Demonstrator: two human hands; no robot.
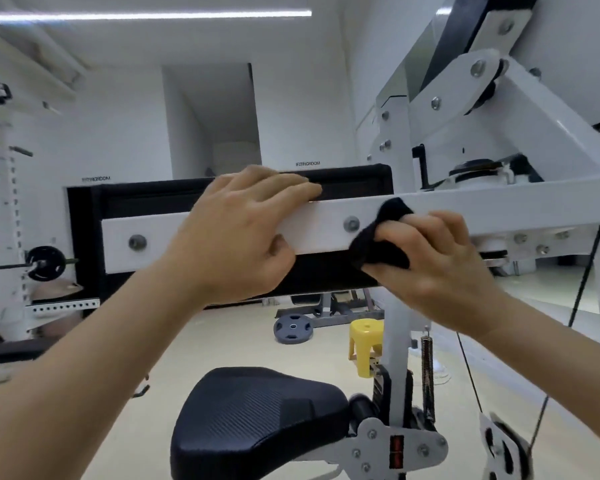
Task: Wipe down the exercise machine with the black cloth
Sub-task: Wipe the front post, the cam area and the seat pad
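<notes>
Bunched black cloth [378,251] pressed on white crossbar [482,204] of exercise machine [534,126], mid-span.

We look past our left fingers [284,188] down to the pale beige floor [222,341]. Well below those fingers a grey weight plate [293,328] sits on it, just beside a dark bench frame [340,308]. Below our right fingers [426,225] a yellow stool [365,344] stands upright, near the plate.
</notes>
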